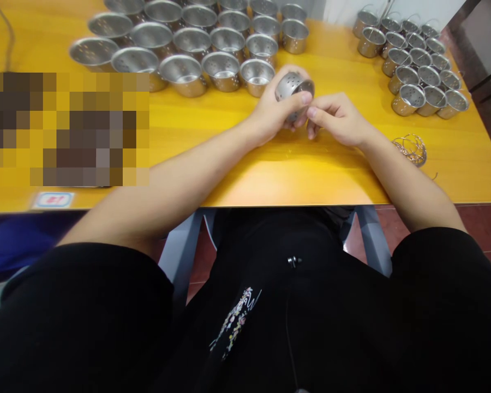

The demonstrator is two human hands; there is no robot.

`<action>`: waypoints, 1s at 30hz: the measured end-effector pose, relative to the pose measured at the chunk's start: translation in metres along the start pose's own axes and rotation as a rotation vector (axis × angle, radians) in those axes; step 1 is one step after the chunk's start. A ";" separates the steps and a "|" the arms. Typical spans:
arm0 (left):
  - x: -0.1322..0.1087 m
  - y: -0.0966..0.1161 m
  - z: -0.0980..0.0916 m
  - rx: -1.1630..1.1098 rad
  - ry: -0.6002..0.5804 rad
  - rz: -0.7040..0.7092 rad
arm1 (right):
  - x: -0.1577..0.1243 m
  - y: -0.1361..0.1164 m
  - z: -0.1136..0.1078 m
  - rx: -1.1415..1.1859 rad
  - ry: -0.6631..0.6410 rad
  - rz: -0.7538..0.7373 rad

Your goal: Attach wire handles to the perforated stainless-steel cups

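A small perforated metal cup [288, 87] is tilted in my left hand [276, 106], its open mouth turned toward the right. My left thumb presses along its rim while the other fingers wrap behind it. My right hand [337, 117] meets the cup at its rim, thumb and forefinger pinched together. Whatever lies between those fingertips is too small to make out. To the right of my right forearm lies a tangled bunch of thin metal wire loops [411, 150].
Rows of perforated metal cups without handles [182, 73] stand at the back left of the yellow table [253, 174]. Several cups with wire handles [409, 99] are grouped at the back right. A small label [54, 200] sits at the front left edge. A blurred-out patch covers the left.
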State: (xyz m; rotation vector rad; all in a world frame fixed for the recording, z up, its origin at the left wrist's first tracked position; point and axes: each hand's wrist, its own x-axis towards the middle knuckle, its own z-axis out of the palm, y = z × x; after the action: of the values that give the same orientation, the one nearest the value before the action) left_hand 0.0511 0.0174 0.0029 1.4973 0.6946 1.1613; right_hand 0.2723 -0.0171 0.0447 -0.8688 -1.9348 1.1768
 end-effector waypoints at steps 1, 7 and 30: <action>0.000 0.000 0.001 -0.008 0.000 0.005 | 0.000 0.000 0.000 -0.002 -0.008 -0.006; -0.004 0.010 0.006 -0.214 -0.041 0.059 | -0.001 0.003 -0.003 0.000 -0.047 -0.024; -0.006 0.007 -0.011 0.073 -0.154 -0.045 | -0.003 0.008 0.000 0.083 -0.018 -0.011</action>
State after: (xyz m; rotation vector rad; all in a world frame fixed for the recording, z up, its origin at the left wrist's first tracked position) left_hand 0.0382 0.0145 0.0077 1.6056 0.6680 0.9846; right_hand 0.2752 -0.0169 0.0366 -0.8056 -1.8889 1.2528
